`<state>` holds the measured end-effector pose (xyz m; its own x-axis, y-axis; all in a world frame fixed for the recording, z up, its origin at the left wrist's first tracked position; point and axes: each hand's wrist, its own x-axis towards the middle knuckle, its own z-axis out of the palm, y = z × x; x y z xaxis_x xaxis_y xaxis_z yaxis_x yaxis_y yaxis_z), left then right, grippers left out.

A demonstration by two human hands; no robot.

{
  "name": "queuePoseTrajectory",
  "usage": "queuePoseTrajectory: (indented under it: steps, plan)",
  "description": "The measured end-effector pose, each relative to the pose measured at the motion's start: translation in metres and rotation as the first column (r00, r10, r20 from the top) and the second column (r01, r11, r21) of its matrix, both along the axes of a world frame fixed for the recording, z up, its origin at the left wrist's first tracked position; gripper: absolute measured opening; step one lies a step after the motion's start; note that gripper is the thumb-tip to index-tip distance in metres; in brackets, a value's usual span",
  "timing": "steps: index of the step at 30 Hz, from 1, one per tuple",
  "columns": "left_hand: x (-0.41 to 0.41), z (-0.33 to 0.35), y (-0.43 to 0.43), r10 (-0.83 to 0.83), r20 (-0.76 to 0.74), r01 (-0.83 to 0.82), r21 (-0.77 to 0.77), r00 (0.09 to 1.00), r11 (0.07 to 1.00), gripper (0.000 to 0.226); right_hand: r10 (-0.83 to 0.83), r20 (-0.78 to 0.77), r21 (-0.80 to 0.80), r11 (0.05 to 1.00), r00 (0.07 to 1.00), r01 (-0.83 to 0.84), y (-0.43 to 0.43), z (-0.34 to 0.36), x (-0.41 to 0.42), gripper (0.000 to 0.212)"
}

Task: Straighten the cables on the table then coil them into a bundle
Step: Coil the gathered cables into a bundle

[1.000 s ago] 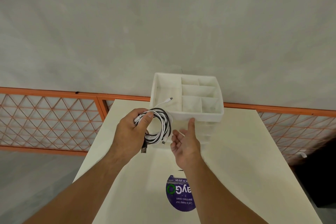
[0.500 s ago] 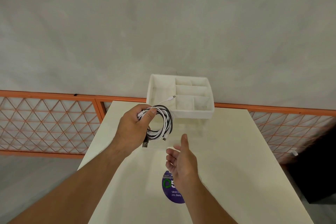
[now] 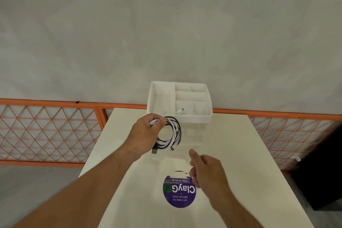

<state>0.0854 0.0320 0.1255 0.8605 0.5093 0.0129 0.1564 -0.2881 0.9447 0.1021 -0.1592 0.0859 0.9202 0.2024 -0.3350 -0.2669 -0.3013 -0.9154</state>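
My left hand (image 3: pixel 146 135) grips a coiled bundle of black and white cables (image 3: pixel 174 133) above the cream table (image 3: pixel 231 153). Its thumb presses the top of the coil. Plug ends hang from the bottom of the bundle, and one white end sticks up to the right over the organizer. My right hand (image 3: pixel 207 170) hovers lower and to the right of the bundle, fingers loosely curled, holding nothing.
A white organizer (image 3: pixel 151 98) with several compartments sits at the table's far edge on a clear base. A purple round sticker (image 3: pixel 179 194) lies on the table near me. An orange mesh railing (image 3: pixel 46 131) runs behind the table. Something dark (image 3: pixel 322 168) stands at the right.
My right hand drew back from the bundle toward me and to the right, over the sticker. The left hand keeps its grip on the coil in nearly the same place.
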Motion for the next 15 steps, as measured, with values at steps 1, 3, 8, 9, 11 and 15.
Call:
queuePoseTrajectory:
  steps: [1, 3, 8, 9, 11, 15]
  plan:
    - [0.003, 0.0, -0.001, -0.009, -0.006, 0.009, 0.005, 1.0, 1.0, 0.015, 0.019, 0.194, -0.064, 0.998, 0.981, -0.007, -0.004, 0.004, 0.003, 0.033]
    - [0.01, -0.001, -0.005, -0.033, -0.021, 0.034, 0.016, 0.999, 0.999, 0.016, 0.122, 0.544, -0.184, 0.983, 0.83, -0.024, -0.008, 0.017, 0.012, 0.016]
    - [0.024, -0.001, -0.013, -0.158, -0.113, 0.157, -0.014, 0.981, 0.987, 0.024, 0.69, 0.543, -0.672, 0.699, 0.479, -0.245, -0.003, 0.037, 0.052, 0.082]
    - [0.027, -0.002, -0.014, -0.192, -0.132, 0.192, -0.018, 0.972, 0.981, 0.026, 0.763, 0.477, -0.75, 0.612, 0.436, -0.252, -0.002, 0.038, 0.061, 0.09]
    - [0.031, -0.003, -0.014, -0.246, -0.154, 0.244, -0.035, 0.957, 0.969, 0.029, 0.848, 0.358, -0.84, 0.476, 0.392, -0.262, -0.001, 0.034, 0.074, 0.1]
    - [0.043, -0.009, -0.012, -0.273, -0.183, 0.247, -0.149, 0.944, 0.957, 0.034, 0.836, 0.35, -0.801, 0.501, 0.423, -0.328, 0.001, 0.026, 0.084, 0.095]
